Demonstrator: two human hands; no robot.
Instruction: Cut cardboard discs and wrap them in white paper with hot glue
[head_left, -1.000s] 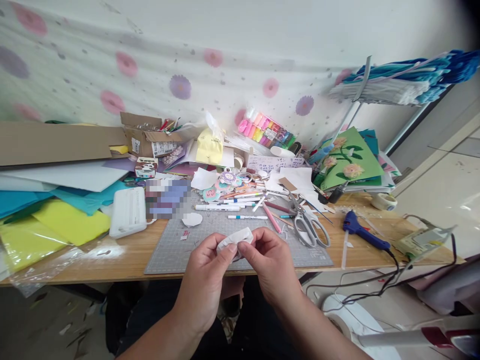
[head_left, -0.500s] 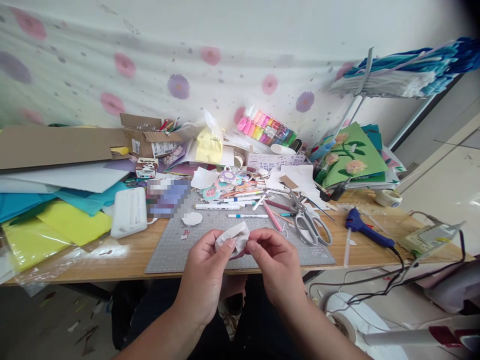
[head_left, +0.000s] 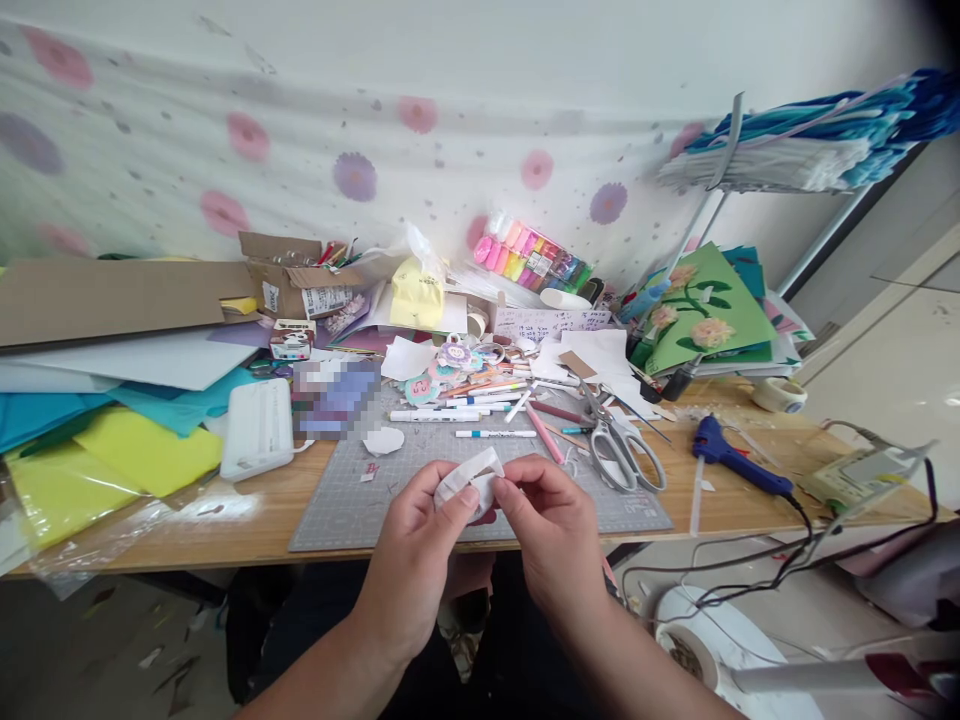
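Observation:
A small roundish white paper piece [head_left: 463, 478], with a pale strip along its upper edge, is held in front of me above the desk's near edge. My left hand [head_left: 414, 550] is closed on its left side, thumb on top. At the right edge, my right hand [head_left: 556, 535] pinches a corner of it between thumb and fingers. A bit of dark red shows beneath the piece; what it belongs to is hidden. Below and beyond lies a grey cutting mat [head_left: 337, 515] with a white paper cutout [head_left: 384, 440] and a small scrap marked in red [head_left: 370, 471].
Grey-handled scissors [head_left: 626, 455] lie at the mat's right, near a blue glue gun [head_left: 739, 460] with its cord. Several markers [head_left: 495, 434] and pencils cover the mat's back. Left are a white case [head_left: 257, 428] and yellow sheets [head_left: 150, 445]; a cardboard box [head_left: 296, 280] stands behind.
The white piece has tilted and shifted slightly right, and its strip now stands up more clearly at the top. Both hands keep their hold on it.

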